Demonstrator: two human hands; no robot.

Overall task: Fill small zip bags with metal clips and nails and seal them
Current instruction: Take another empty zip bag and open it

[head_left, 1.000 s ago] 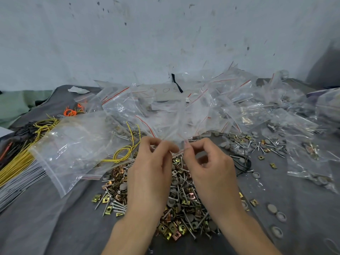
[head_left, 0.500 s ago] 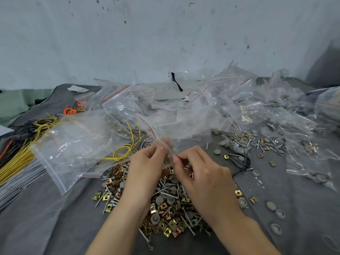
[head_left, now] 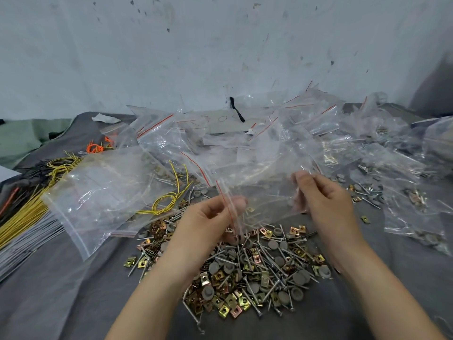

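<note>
Both bare forearms reach up and forward from below, angling in toward each other. The left hand (head_left: pixel 208 218) is raised in the middle with its back turned to the viewer, thumb and fingertips pressed together on the red-lined edge of a clear zip bag (head_left: pixel 264 177). The right hand (head_left: pixel 327 201) sits a little higher and apart from it, thumb upright against the plastic; its fingers lie behind the film, blurred, and seem curled into a pinch.

Head view, forward-down, close over hands (head_left: pixel 264 217)
</note>
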